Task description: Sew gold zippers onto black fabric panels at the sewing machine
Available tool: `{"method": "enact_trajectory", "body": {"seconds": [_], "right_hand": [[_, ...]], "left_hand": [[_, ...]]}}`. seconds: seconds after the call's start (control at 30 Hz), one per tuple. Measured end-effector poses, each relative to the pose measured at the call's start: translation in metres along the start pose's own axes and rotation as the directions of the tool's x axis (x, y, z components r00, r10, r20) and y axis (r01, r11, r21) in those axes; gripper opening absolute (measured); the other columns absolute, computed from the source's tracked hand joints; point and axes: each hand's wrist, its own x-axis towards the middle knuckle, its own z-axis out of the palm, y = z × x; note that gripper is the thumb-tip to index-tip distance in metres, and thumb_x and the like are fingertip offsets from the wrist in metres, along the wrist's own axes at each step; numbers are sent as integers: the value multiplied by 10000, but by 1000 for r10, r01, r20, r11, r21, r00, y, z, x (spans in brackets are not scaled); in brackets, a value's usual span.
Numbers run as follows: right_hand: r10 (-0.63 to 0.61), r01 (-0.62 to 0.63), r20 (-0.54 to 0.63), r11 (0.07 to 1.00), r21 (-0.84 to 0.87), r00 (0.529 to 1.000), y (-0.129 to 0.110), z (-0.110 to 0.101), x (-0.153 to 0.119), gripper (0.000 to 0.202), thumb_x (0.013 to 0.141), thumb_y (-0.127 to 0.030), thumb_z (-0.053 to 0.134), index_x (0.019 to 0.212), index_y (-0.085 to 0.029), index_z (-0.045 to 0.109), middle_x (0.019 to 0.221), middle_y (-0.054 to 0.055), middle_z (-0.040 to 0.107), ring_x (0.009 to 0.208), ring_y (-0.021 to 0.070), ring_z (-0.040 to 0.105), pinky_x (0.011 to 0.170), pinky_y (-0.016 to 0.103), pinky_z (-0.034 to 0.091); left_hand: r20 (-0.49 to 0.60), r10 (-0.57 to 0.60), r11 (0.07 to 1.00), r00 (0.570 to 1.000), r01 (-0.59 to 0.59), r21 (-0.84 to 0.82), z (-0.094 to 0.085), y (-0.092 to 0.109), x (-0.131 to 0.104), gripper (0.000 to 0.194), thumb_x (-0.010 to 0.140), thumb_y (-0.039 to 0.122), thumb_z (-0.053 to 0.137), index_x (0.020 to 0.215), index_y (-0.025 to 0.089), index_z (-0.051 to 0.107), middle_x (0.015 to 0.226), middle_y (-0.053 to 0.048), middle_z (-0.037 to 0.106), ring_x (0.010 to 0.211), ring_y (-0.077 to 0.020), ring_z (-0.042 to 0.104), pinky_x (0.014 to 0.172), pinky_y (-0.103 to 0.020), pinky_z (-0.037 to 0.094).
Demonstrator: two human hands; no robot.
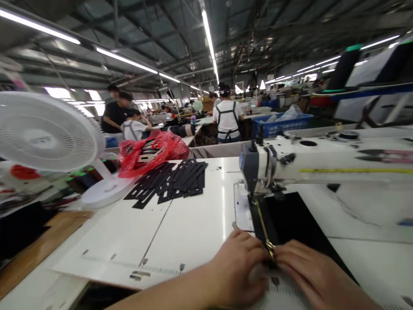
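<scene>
Open white tabletop (201,228) fills the middle of the frame; a hand could slide across it from bottom centre towards the far edge. Further up on the left, flat black strips (182,181) lie scattered in the way, with a red plastic bag (155,150) behind them and a white fan (48,131) at the upper left. Right of centre, the sewing machine head (256,165) comes down close over black fabric (292,215). Its long arm (348,157) bars the right side from above, though a gap shows beneath. At bottom centre and lower right, the left grip (240,267) and right grip (309,269) crowd a gold zip (263,221), leaving little room between them.
</scene>
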Motion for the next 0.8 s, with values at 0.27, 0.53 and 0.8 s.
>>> {"method": "enact_trajectory", "body": {"seconds": [0.27,0.53,0.8], "right_hand": [[317,-381,320,910,162,893,-3,-62,64,307,879,-361,468,700,-181,640,622,-9,607,594,133,558,523,222,386],[329,-332,82,943,19,941,-15,-47,54,53,785,-196,570,805,-164,607,826,52,628,811,214,570,705,310,398],[218,-218,24,975,-33,976,-10,-61,67,135,796,-177,550,840,-218,671,785,7,674,742,174,611,674,273,435]], "left_hand": [[-86,-348,889,933,300,-346,-21,-5,35,87,754,241,703,740,163,667,668,18,634,646,-142,565,585,-215,389],[-164,-290,909,943,218,-357,-35,-8,41,62,816,209,644,802,170,691,686,29,658,653,-129,591,596,-196,420],[-303,-161,972,939,98,-214,-40,-13,46,42,757,138,665,779,174,674,750,-9,682,713,-168,620,686,-260,457]]}}
